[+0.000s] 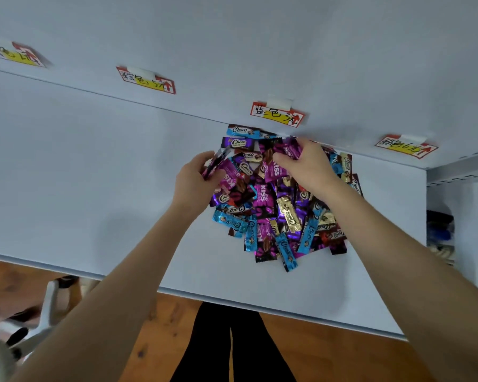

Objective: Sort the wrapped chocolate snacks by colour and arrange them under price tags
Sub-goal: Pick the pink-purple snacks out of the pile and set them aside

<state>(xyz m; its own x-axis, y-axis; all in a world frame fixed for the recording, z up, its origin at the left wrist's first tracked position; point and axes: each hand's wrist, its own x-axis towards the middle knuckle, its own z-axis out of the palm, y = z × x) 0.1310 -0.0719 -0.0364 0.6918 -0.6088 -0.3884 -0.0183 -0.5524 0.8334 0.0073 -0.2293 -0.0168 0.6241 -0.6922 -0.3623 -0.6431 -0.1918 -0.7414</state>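
Sorting stage: early, by my judgement; the mixed pile [276,210] of wrapped chocolate snacks lies in one heap on the shelf [94,175], right of centre in the frame, with its far edge against the back panel under the third price tag [276,114].
Left hand: your left hand [202,175] grips a small bunch of magenta wrappers [218,164] at the pile's left edge, fingers curled round them.
Right hand: your right hand [307,164] pinches a purple-magenta bunch [284,150] over the upper part of the pile.
Tags: four run along the back panel; the upper-left tag [14,55] is blurred and cannot be read.
Risk, colour mix-up: purple and magenta foils overlap and look alike, so a stray purple piece could ride along inside either bunch.
Risk, slipping: both hands are loaded and the foil looks slick; reach for another piece and a bunch may fan out and fall back into the heap.
Risk, dragging: lifting from a tangled heap can tow neighbours with it; the blue wrappers [286,252] at the pile's lower edge lie nearest the shelf's front edge [232,296], and a sweep of your forearm could send them to the wooden floor [177,326].
Risk, merging: the heap fills the spot under the third tag, so anything you sort there would blend back into it.
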